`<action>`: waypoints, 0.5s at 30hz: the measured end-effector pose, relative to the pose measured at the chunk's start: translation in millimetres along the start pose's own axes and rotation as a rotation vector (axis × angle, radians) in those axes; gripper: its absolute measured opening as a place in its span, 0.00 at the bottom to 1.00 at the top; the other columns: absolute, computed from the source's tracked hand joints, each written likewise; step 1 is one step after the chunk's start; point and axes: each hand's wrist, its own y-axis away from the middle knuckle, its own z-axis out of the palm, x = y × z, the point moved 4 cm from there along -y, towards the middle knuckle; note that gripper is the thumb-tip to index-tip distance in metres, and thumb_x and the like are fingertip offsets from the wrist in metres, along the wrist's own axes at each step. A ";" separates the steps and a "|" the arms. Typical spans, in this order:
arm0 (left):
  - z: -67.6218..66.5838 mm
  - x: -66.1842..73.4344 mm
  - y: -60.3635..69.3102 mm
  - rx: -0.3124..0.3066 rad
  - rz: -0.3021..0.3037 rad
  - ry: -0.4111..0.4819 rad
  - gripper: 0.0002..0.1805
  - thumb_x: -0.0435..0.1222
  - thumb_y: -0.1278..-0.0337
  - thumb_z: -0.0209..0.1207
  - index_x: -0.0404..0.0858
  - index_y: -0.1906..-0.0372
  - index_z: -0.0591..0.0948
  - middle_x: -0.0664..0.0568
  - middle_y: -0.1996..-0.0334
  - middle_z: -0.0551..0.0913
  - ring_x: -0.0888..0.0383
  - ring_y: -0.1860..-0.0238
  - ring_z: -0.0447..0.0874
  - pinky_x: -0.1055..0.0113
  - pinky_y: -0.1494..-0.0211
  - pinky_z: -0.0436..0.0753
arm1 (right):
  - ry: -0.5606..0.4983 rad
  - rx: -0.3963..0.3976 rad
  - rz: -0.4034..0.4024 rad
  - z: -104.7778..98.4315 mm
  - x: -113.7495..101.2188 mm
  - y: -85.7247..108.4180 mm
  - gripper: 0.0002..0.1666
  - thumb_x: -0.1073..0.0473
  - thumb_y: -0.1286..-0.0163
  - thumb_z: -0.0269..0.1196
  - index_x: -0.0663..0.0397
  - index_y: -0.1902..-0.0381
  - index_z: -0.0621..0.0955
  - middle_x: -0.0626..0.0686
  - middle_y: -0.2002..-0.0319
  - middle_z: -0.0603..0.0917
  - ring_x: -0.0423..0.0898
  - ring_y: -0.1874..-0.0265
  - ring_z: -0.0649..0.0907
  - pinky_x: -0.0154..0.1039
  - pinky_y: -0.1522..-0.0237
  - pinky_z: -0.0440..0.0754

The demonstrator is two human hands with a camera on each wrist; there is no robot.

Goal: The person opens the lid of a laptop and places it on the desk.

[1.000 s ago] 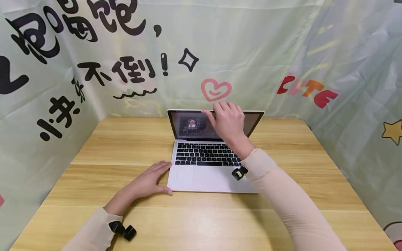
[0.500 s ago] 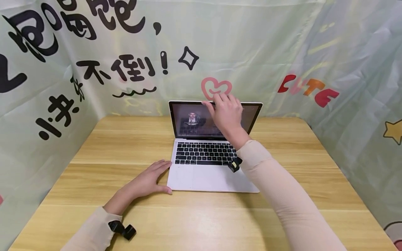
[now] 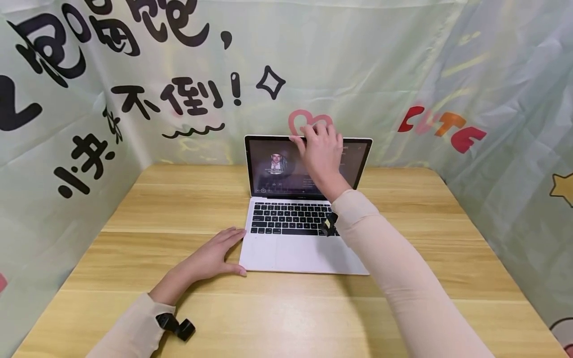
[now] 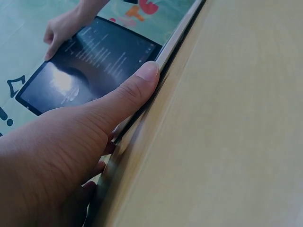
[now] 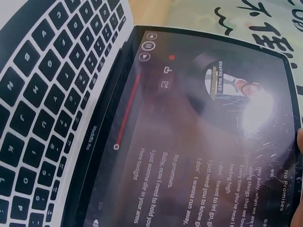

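A silver laptop (image 3: 259, 251) stands unfolded on the wooden table, its black keyboard (image 3: 286, 219) facing me. At the top edge of its lid (image 3: 282, 166), my right hand (image 3: 322, 154) grips with the thumb in front and the fingers bent over the rim. My left hand (image 3: 206, 258) rests against the base's left side, fingers along the edge and thumb at the front corner. In the left wrist view that thumb (image 4: 135, 87) touches the base edge with its fingers partly hidden. The right wrist view shows the lit screen (image 5: 180, 118) with a music player and lyrics.
The wooden tabletop (image 3: 286, 318) extends around the laptop. Printed cloth (image 3: 358, 59) with black lettering hangs behind and at both sides, close behind the raised lid. A small black device (image 3: 175, 326) is fixed at the left cuff, and another black device (image 3: 329, 224) at the right.
My right hand has moved the lid up and back, so the screen stands more upright and shows brighter. My left hand has stayed at the base's edge.
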 end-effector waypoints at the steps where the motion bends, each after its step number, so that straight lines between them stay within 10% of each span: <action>1: -0.1 -0.2 -0.3 0.000 -0.001 0.002 0.63 0.72 0.63 0.62 0.39 0.24 0.60 0.45 0.27 0.61 0.42 0.25 0.51 0.46 0.26 0.53 | -0.004 -0.011 0.006 1.9 0.7 -1.8 0.27 0.34 0.33 0.57 0.49 0.54 0.85 0.55 0.60 0.81 0.56 0.59 0.77 0.51 0.60 0.73; 15: 0.5 -1.0 -1.0 0.009 -0.006 0.008 0.62 0.71 0.63 0.63 0.40 0.25 0.60 0.46 0.27 0.62 0.43 0.26 0.51 0.45 0.26 0.53 | -0.001 -0.164 0.062 32.8 17.0 -24.8 0.26 0.35 0.32 0.58 0.52 0.65 0.80 0.55 0.59 0.80 0.57 0.49 0.76 0.53 0.55 0.74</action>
